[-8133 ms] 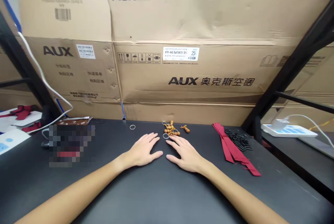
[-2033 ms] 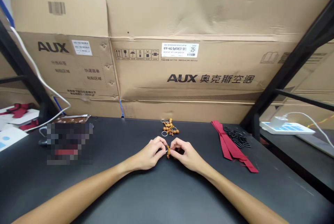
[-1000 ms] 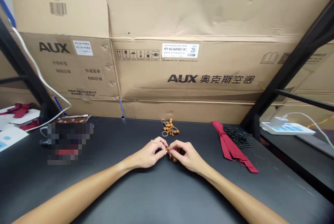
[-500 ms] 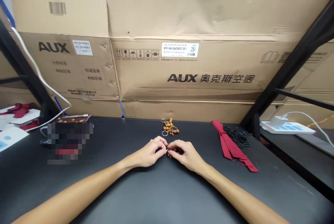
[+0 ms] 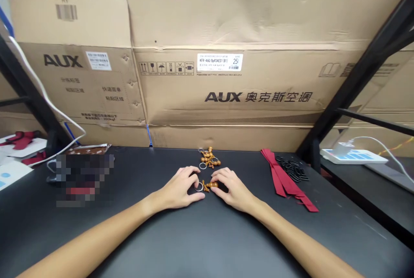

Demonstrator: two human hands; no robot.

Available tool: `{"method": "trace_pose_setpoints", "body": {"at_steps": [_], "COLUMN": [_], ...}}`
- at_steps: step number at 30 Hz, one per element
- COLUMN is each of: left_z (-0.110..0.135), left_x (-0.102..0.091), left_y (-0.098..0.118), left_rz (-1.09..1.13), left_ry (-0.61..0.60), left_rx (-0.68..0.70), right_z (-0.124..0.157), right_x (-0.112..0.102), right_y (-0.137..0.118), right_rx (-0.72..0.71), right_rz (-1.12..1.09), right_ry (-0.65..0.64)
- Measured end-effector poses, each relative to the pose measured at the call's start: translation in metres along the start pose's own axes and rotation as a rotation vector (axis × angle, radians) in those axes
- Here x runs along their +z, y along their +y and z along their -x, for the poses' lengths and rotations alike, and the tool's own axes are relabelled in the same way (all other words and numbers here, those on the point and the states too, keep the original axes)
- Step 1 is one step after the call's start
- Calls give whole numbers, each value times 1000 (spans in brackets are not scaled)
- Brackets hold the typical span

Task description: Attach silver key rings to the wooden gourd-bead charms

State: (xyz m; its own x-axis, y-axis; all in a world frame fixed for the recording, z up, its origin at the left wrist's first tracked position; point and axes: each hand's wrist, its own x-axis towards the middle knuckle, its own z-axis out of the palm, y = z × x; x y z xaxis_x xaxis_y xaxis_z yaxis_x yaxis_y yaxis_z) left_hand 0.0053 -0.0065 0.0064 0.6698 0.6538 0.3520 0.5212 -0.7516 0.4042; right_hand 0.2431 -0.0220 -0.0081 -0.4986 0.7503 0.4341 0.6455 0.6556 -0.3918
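A gourd keychain (image 5: 207, 186) with a brown wooden gourd charm and a silver key ring lies on the black table between my hands. My left hand (image 5: 181, 188) is at its ring end, thumb and fingers spread apart around the ring. My right hand (image 5: 232, 189) is at the other end, with thumb and fingertips closed about the gourd. Beyond them sits a small pile of similar gourd keychains (image 5: 210, 158), several brown charms with silver rings.
Red fabric strips (image 5: 287, 181) lie to the right beside a heap of black rings (image 5: 293, 169). A brown packet (image 5: 87, 149) lies back left, next to a blurred patch. Cardboard boxes (image 5: 226, 116) wall off the back. A white power strip (image 5: 354, 156) is far right.
My hands have moved apart. My left fingers have spread away from the ring, and the keychain, mostly hidden before, now shows between the hands. The view has shifted slightly.
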Motion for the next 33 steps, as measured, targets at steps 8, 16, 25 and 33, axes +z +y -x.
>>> {"method": "trace_pose_setpoints", "body": {"at_steps": [8,16,25,33], "left_z": [-1,-3,-2,-3], "left_x": [8,6,8,9], "left_y": [-3,-5,-4,-9], "left_rz": [2,-2,-53,14], "left_ry": [30,13,23,-26], "left_rx": [24,8,7,16], "right_z": [-1,-1,1,-1], "right_x": [4,7,5,9], "right_y": [-3,4,0,11], "right_rx": [13,110,19,167], "right_rz": [-75,16,-59,13], "right_ry": [26,67,-27,68]}}
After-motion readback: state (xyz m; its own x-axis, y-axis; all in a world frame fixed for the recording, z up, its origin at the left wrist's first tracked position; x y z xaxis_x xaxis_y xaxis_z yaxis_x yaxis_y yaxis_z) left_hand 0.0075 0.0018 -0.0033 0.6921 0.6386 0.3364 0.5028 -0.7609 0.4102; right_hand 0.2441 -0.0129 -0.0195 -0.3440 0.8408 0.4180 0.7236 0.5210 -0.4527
